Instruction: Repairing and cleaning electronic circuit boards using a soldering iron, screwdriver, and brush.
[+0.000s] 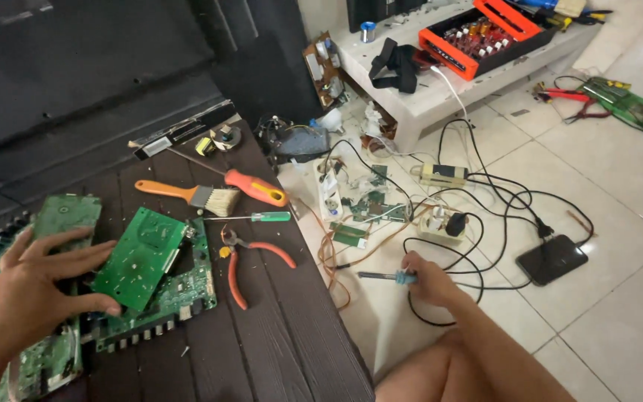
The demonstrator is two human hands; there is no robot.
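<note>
My left hand (35,286) rests flat, fingers spread, on a green circuit board (53,223) at the left of a dark wooden table (292,350), its thumb near a second green circuit board (143,257) lying on a larger one (187,294). My right hand (429,279) reaches down to the tiled floor and grips a soldering iron (385,277) with a blue handle and a black cord.
On the table lie red-handled pliers (251,260), a green-handled screwdriver (258,217), an orange brush (187,195) and an orange-handled screwdriver (251,186). The floor holds tangled cables, small boards (370,208), a power strip (329,193), a black phone (552,258). A white bench carries an orange tray (485,33).
</note>
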